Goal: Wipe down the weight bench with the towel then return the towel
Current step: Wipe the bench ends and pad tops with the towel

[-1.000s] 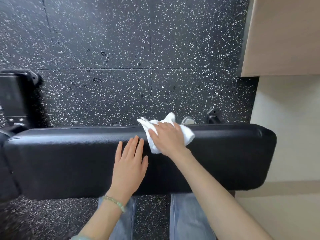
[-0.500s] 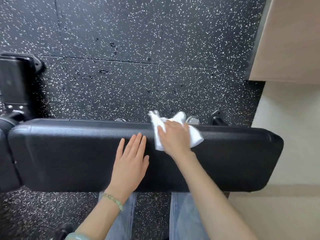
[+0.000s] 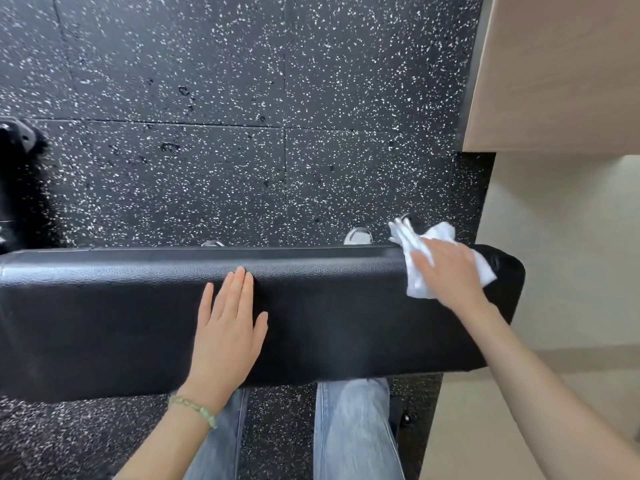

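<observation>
Over at the far left, a black piece of equipment (image 3: 15,174) is sitting half out of the picture, too dark to identify. Stretching across the middle, the weight bench (image 3: 346,306) is running off the left edge, its base hidden under the pad. Moving along, the left hand (image 3: 227,327) is lying flat on the pad, fingers straight and together, gripping nothing, with a green bracelet (image 3: 194,408) showing at the wrist. Below, jeans-clad legs (image 3: 353,427) are peeking out from under the near edge. Beyond the far edge, two shoe toes (image 3: 358,236) are only just showing. Now the right end: the right hand (image 3: 446,271) is pressing down on the white towel (image 3: 415,251), palm covering most of it, bunched corners sticking out past the fingers and blurred.
</observation>
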Available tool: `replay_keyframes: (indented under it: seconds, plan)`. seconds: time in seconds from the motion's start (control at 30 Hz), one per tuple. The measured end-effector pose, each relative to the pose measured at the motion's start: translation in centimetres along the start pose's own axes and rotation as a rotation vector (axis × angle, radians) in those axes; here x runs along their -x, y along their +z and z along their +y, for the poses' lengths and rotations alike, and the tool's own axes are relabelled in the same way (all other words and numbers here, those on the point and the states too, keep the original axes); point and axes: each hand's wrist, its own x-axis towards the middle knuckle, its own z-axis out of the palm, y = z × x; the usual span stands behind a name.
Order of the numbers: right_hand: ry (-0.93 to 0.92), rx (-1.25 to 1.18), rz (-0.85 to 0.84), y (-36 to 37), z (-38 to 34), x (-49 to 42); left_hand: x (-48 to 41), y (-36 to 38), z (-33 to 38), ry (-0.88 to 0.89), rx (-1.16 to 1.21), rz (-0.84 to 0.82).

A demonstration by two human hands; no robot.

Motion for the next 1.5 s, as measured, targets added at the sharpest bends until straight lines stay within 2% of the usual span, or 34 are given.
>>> replay_keyframes:
  seconds: [0.1, 0.2, 0.3, 0.37, 0.5, 0.63, 0.7, 0.83, 1.0, 1.07, 1.13, 1.23, 1.3, 1.5]
  plan:
    - [0.157, -0.171, 0.11, 1.2, -3.0, -0.3, 0.0, 0.1, -0.1, -0.005, -0.004, -0.009]
    - [0.033, -0.184, 0.143, 1.8, -9.5, 0.0, 0.0, 0.1, -0.4, 0.014, 0.002, 0.001]
    - [0.052, -0.288, 0.215, 2.5, -16.5, 0.6, 0.1, 0.0, -1.1, 0.023, -0.004, 0.002]
    - [0.009, -0.289, 0.193, 2.3, -19.7, 1.1, 0.2, 0.0, -1.6, 0.031, -0.004, 0.001]
    - [-0.18, -0.176, 0.179, 3.7, -16.8, 1.0, 0.2, 0.4, -1.9, 0.043, -0.001, -0.005]
    - [-0.1, -0.095, 0.203, 5.1, -9.7, 2.0, 0.5, 0.5, -1.8, 0.035, -0.022, -0.021]
    - [-0.07, -0.076, 0.213, 5.4, -8.4, 2.4, 0.6, 0.6, -2.0, 0.041, -0.029, -0.024]
    - [0.058, -0.092, 0.311, 6.8, -13.2, 3.9, 0.5, 0.6, -2.5, 0.078, -0.058, -0.025]
    - [-0.039, -0.183, 0.397, 9.2, -23.3, 6.2, 0.5, 1.0, -3.3, 0.112, -0.083, -0.012]
    - [-0.12, -0.124, 0.392, 9.2, -22.8, 6.2, 0.5, 1.1, -3.2, 0.113, -0.077, 0.002]
    - [-0.157, -0.064, 0.378, 8.7, -19.2, 5.7, 0.6, 1.1, -3.0, 0.109, -0.072, 0.018]
    - [0.074, -0.115, 0.359, 6.7, -13.1, 3.7, 0.6, 1.0, -2.7, 0.094, -0.062, 0.023]
    - [0.156, -0.161, 0.324, 5.0, -11.8, 1.9, 0.5, 0.9, -2.6, 0.071, -0.043, 0.027]
    - [-0.016, -0.3, 0.298, 1.9, -21.1, -2.1, 1.0, 0.5, -4.6, -0.036, 0.007, 0.051]
